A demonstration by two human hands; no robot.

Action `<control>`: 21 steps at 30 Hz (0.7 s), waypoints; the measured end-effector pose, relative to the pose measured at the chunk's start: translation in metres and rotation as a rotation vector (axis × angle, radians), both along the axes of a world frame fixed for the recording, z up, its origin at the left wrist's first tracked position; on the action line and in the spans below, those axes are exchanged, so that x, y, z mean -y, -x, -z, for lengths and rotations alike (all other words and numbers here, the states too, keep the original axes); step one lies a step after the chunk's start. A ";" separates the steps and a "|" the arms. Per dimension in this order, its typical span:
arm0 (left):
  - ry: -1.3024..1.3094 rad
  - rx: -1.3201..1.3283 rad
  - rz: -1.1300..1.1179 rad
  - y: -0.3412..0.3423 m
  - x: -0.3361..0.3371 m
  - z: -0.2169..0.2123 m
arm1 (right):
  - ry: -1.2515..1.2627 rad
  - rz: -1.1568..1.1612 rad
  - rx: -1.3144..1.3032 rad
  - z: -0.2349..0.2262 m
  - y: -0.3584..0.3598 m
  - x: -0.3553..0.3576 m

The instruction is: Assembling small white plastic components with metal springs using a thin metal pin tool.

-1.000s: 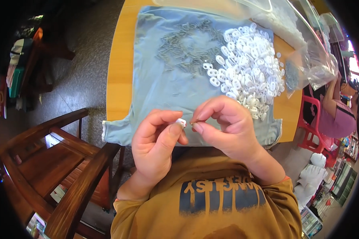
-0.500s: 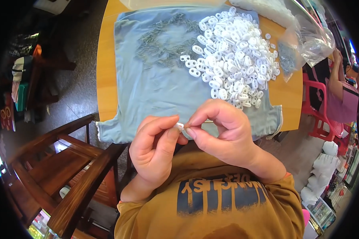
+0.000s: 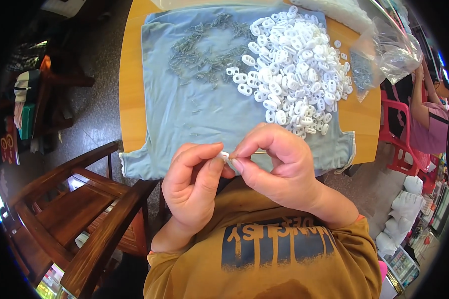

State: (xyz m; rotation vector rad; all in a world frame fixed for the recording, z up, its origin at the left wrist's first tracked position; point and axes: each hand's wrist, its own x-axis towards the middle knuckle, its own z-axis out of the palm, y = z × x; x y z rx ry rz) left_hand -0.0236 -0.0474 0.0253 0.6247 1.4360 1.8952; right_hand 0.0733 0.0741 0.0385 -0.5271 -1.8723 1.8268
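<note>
Between the thumb and fingers of my left hand [image 3: 193, 182] is a small white plastic cord lock [image 3: 224, 155], mostly covered by the fingertips. My right hand [image 3: 277, 162] pinches at the right end of this piece, thumb against forefinger; whatever is between those tips is too small to make out. Both hands are raised over the near edge of a light blue cloth [image 3: 159, 109]. Beyond them, at the right, lies a large heap of white two-holed oval cord locks [image 3: 297, 70]. Left of the heap, small metal springs [image 3: 184, 57] are spread in a loose ring.
The cloth, a shirt by its sleeves, covers a yellow wooden table [image 3: 131, 94]. Clear plastic bags [image 3: 391, 55] lie at its right edge, one with small grey parts. A wooden chair [image 3: 85, 199] stands left. A person [image 3: 429, 117] sits by a red plastic chair [image 3: 394, 134] at right.
The hands keep nearly the same pinch on the small white piece, with only slight finger movement. The whole view has shifted very slightly.
</note>
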 end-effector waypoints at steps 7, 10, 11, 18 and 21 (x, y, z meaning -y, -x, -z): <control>0.060 -0.310 -0.001 0.001 0.001 0.000 | -0.351 0.019 -0.064 -0.005 0.004 0.000; 0.075 -0.334 0.026 0.002 0.000 -0.001 | -0.380 0.024 -0.074 -0.005 0.003 -0.002; 0.075 -0.334 0.027 0.001 0.001 0.000 | -0.386 0.026 -0.075 -0.006 0.003 -0.003; 0.000 -0.094 0.004 -0.007 -0.001 0.000 | -0.265 0.054 -0.062 -0.004 0.000 0.000; -0.002 -0.066 0.012 -0.006 0.001 -0.002 | -0.272 -0.023 -0.060 -0.008 -0.004 -0.005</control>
